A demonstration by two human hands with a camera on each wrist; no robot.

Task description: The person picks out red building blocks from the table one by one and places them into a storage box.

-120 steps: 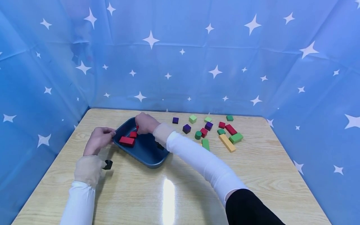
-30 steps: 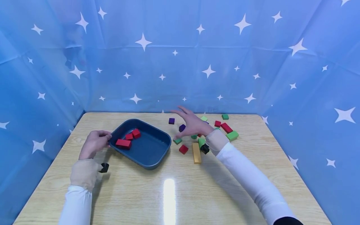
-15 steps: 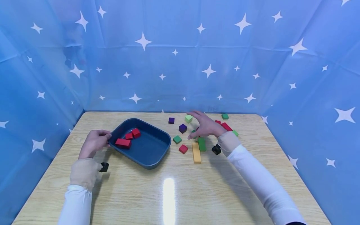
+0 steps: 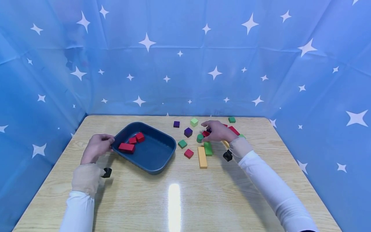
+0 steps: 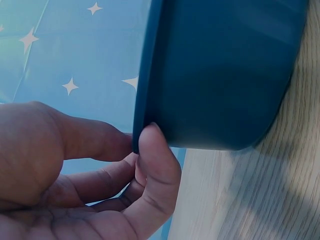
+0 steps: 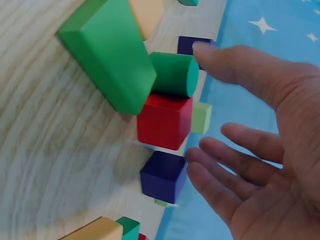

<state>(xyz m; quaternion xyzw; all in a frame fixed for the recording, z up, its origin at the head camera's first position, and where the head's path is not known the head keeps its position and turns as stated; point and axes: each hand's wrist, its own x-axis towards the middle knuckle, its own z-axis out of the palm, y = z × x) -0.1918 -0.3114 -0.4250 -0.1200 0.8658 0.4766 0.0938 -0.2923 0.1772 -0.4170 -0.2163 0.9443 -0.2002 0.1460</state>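
My left hand pinches the left rim of a dark blue tray; in the left wrist view its thumb and fingers lie on both sides of the rim. Inside the tray lie a red rectangular block and two smaller red ones. My right hand hovers over the scattered blocks, thumb and fingers spread. Right in front of it, in the right wrist view, are a red cube, a green cylinder and a purple cube. Nothing is between its fingers.
Left of the right hand lie a small red block, a green block, a yellow-orange bar and a purple cube. Further blocks lie partly behind the right hand. A blue star-patterned curtain stands behind the table.
My right hand was inside the tray with a red block; that block now lies there. The hand has since moved right and lowered over the scattered blocks. My left hand stays on the rim.
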